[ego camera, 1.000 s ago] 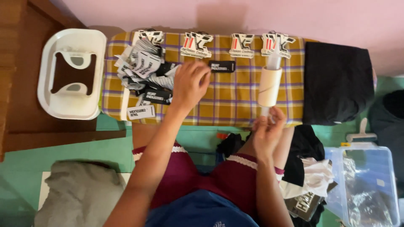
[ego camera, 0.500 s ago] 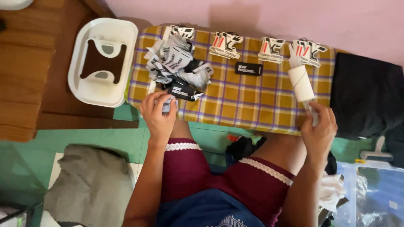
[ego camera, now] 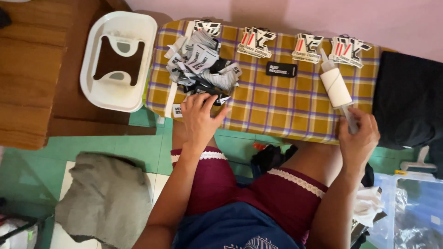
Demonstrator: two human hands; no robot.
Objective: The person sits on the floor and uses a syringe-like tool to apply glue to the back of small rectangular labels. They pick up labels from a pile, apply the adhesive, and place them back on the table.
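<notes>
Your yellow checked cloth-covered surface (ego camera: 277, 106) runs under black fabric (ego camera: 406, 101) on the right, cut off by the frame. Your left hand (ego camera: 199, 121), fingers spread, rests on the heap of black-and-white printed tags (ego camera: 200, 67), hiding its near edge. Your right hand (ego camera: 359, 136) has its fingers wrapped around the clear handle of the white lint roller (ego camera: 336, 87), hiding most of the handle.

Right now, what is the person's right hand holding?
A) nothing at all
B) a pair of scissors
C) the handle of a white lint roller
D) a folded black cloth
C: the right hand grips the clear handle of the white lint roller, whose roll lies on the yellow checked cloth.
</notes>
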